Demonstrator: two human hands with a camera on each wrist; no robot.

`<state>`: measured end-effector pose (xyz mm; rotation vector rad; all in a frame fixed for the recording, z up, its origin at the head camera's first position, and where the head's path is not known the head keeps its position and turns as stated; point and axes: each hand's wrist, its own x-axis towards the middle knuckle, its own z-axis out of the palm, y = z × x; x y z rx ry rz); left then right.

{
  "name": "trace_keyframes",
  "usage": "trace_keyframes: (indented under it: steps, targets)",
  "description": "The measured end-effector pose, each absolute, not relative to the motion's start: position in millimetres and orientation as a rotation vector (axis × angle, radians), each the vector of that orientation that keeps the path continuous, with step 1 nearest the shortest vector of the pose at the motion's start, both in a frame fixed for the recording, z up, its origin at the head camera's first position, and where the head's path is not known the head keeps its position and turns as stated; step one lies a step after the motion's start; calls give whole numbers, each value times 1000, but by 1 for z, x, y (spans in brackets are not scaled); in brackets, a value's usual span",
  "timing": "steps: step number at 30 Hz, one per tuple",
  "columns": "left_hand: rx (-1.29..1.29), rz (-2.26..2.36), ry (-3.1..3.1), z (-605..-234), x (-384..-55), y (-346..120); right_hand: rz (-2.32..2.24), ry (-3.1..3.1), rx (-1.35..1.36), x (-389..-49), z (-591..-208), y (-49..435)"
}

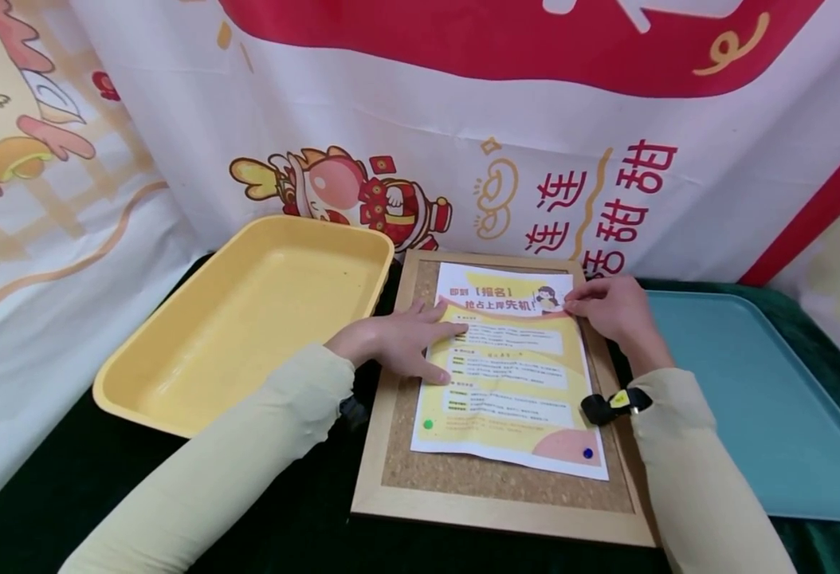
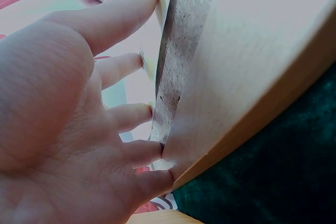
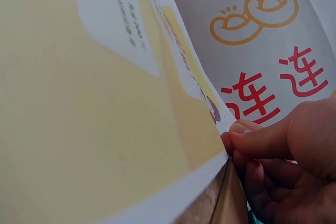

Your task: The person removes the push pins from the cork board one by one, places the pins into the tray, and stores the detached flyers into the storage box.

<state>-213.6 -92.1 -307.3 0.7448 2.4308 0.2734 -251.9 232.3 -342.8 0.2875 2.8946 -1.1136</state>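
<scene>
A yellow and white printed poster (image 1: pixel 506 375) lies on a cork board (image 1: pixel 420 470) with a pale wooden frame. A green pushpin (image 1: pixel 428 424) sits at its lower left and a blue pushpin (image 1: pixel 588 453) at its lower right. My left hand (image 1: pixel 409 339) rests with spread fingers across the poster's left edge; the left wrist view shows its fingertips at the paper and the frame. With thumb and forefinger, my right hand (image 1: pixel 614 315) pinches the poster by its upper right corner, which stands lifted in the right wrist view. Whether a pin is between those fingers I cannot tell.
To the left, a deep yellow tray (image 1: pixel 248 319) stands close to the board. A flat blue tray (image 1: pixel 771 414) lies on the right, beyond my right forearm. Dark green cloth (image 1: pixel 284 510) covers the table, and a printed white curtain (image 1: pixel 391 104) hangs behind.
</scene>
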Motion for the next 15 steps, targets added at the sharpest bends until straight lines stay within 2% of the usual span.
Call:
trace_keyframes:
  steps: [15]
  targets:
    - [751, 280, 2432, -305, -212, -92, -1198, 2854, 335, -248, -341, 232]
